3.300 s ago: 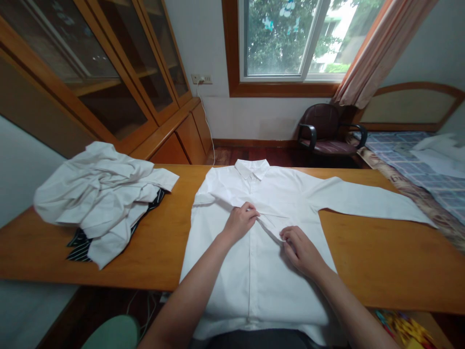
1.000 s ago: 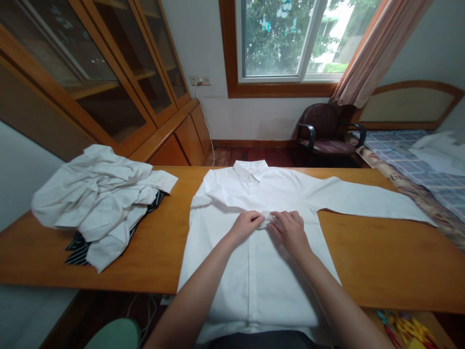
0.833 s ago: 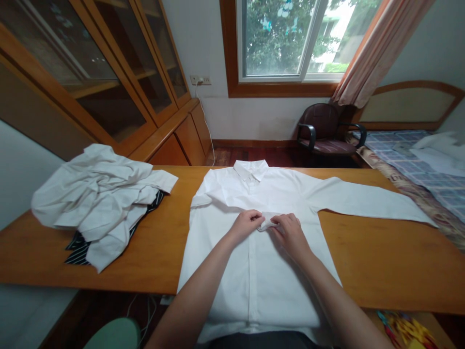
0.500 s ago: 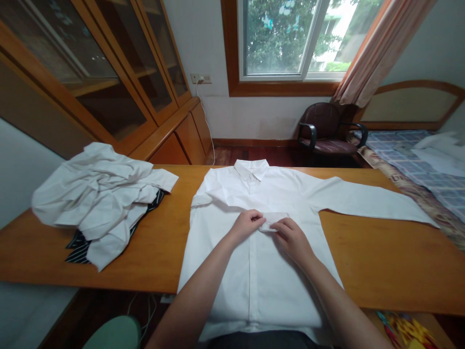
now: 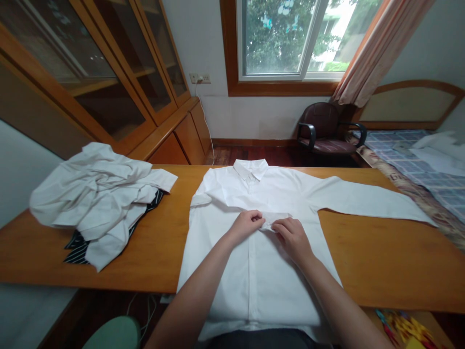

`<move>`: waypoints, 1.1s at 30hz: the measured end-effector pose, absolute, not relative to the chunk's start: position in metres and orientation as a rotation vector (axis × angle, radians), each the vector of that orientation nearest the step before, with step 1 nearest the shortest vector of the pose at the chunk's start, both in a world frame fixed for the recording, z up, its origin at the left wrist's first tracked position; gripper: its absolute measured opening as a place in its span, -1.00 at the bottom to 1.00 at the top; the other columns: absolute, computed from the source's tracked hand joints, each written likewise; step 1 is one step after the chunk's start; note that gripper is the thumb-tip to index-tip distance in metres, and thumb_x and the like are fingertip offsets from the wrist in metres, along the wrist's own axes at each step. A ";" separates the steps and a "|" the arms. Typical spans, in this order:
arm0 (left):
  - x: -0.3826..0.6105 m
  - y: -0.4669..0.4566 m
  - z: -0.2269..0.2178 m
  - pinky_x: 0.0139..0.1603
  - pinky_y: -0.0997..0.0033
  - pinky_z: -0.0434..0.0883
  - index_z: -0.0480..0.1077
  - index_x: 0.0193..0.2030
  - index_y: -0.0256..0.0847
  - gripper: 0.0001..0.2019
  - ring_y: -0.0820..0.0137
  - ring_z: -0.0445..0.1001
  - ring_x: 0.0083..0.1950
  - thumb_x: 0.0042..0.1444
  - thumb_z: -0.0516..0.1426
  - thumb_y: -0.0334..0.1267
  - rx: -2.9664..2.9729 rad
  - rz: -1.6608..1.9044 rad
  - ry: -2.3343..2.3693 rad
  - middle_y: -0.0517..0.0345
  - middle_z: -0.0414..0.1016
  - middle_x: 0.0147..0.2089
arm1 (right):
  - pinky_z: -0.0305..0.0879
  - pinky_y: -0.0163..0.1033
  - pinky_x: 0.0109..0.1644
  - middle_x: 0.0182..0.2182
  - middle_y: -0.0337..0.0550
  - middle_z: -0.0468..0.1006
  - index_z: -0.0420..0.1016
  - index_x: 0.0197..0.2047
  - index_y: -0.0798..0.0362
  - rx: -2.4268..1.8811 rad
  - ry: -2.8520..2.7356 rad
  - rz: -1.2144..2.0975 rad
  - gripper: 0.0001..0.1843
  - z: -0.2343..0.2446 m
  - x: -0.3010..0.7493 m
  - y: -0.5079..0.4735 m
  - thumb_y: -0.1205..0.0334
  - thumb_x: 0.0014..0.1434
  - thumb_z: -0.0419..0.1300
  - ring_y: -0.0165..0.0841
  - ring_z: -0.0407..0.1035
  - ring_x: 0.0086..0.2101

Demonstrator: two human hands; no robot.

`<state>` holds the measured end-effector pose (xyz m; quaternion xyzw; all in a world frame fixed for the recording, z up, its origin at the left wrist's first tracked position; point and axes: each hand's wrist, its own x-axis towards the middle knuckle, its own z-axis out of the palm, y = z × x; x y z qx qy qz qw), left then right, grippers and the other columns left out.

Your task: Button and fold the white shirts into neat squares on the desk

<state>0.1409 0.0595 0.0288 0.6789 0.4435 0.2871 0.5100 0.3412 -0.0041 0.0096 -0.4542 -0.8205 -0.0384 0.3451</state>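
A white long-sleeved shirt (image 5: 271, 286) lies front up, with its collar (image 5: 250, 168) at the far side. One sleeve stretches out to the right; the other is folded inward over the chest. Its cuff (image 5: 268, 222) is at mid-chest, pinched from the left by the closed fingers of my left hand (image 5: 246, 226). My right hand (image 5: 293, 238) grips the same cuff from the right, thumb and fingers together. My fingers hide part of the cuff, and any button there is too small to make out.
The shirt lies on a wooden table (image 5: 378, 257). At the left is a heap of crumpled white clothes (image 5: 98, 189) over dark striped cloth (image 5: 78, 249). A green stool (image 5: 112, 334) stands below the near edge. An armchair (image 5: 323, 128) and a bed (image 5: 417, 165) are beyond.
Both hands stay at the cuff, with only a slight shift of the fingers and the cuff's edge. The shirt and the heap have not moved.
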 end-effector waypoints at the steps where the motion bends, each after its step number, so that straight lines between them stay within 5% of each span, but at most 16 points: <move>1: 0.141 0.059 0.030 -0.29 0.45 0.24 0.42 -0.43 -0.22 -0.83 0.41 0.35 -0.35 0.06 0.14 -0.17 1.659 0.682 1.082 0.26 0.42 -0.45 | 0.17 -0.13 -0.19 -0.25 -0.10 0.60 0.51 -0.16 0.02 -1.176 -2.143 -0.115 -0.86 0.011 0.341 -0.004 0.41 0.33 0.16 -0.27 0.36 -0.26; 13: 0.141 0.060 0.036 -0.33 0.45 0.24 0.38 -0.43 -0.20 -0.77 0.41 0.38 -0.38 0.12 0.14 -0.09 1.696 0.605 1.103 0.27 0.45 -0.47 | 0.12 -0.13 -0.18 -0.24 -0.15 0.63 0.43 -0.31 -0.01 -1.131 -2.179 -0.100 -0.80 0.017 0.338 0.001 0.43 0.33 0.11 -0.29 0.35 -0.28; 23: 0.152 0.061 0.033 -0.36 0.44 0.15 0.28 -0.56 -0.20 -0.76 0.44 0.25 -0.42 0.03 0.16 -0.17 1.676 0.626 1.211 0.31 0.27 -0.55 | 0.12 -0.13 -0.16 -0.25 -0.17 0.63 0.41 -0.31 -0.01 -1.068 -2.151 -0.111 -0.80 0.019 0.338 0.001 0.44 0.33 0.12 -0.31 0.34 -0.30; 33: 0.147 0.058 0.035 -0.32 0.46 0.24 0.39 -0.47 -0.24 -0.74 0.43 0.29 -0.37 0.01 0.23 -0.08 1.502 0.703 1.035 0.27 0.34 -0.47 | 0.17 -0.13 -0.16 -0.26 -0.15 0.63 0.44 -0.30 -0.02 -1.098 -2.116 -0.091 -0.81 0.013 0.340 0.000 0.43 0.31 0.13 -0.30 0.39 -0.29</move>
